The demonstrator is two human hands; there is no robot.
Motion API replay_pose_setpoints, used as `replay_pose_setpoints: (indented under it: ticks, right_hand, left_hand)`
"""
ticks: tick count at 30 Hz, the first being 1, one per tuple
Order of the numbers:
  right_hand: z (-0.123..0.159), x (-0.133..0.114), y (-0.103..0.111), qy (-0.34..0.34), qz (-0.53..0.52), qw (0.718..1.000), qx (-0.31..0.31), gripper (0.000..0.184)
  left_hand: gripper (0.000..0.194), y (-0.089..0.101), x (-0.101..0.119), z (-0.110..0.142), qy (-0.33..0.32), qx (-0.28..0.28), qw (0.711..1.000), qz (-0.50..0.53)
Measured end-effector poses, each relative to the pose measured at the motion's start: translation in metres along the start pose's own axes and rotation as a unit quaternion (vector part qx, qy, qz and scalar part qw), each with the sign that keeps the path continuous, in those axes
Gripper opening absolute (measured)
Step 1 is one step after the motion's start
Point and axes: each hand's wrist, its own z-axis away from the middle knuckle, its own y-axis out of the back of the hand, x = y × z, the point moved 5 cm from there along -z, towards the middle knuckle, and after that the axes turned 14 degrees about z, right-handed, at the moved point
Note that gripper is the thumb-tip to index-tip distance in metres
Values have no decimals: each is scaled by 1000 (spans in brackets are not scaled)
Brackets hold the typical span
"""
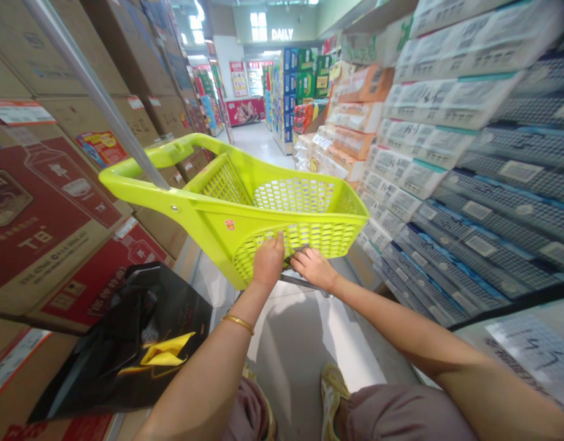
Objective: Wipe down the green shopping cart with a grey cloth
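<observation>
A lime-green plastic rolling shopping basket (282,211) with slotted sides stands ahead of me, its handle end to the left. My left hand (268,260) is closed against the near slotted wall, fingertips at the slots. Just beside it, my right hand (313,268) is closed, fingers bent over a crumpled dark grey cloth (301,250) pressed to the same wall. Most of the cloth is hidden by the fingers. A metal pull rod (102,98) rises from the basket's handle end toward the upper left.
Stacked cartons (56,226) line the left side, with a black bag (121,343) and a yellow cloth or wrapper (165,352) on it lying by them. Wrapped paper packs (429,141) are piled on the right. A tiled aisle floor (259,138) runs ahead between shelves.
</observation>
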Motion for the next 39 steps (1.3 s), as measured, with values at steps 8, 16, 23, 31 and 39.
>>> replay_pose_setpoints:
  ticks: [8, 16, 23, 31, 39]
  right_hand:
    - [-29, 52, 42, -140, -62, 986, 69, 27]
    - [-45, 59, 55, -174, -29, 979, 100, 27]
    - [-13, 23, 9, -75, -12, 997, 26, 26]
    - [16, -2, -19, 17, -23, 998, -51, 26]
    - [-36, 44, 28, -101, -17, 993, 59, 26]
  left_hand:
    - [28, -8, 6, 8, 1, 8, 999, 53]
    - [36, -22, 9, 6, 100, -82, 991, 32]
    - [30, -21, 5, 2, 111, -115, 984, 74]
    - [41, -20, 7, 0, 115, -83, 987, 77]
    - [34, -20, 4, -1, 133, -92, 984, 80]
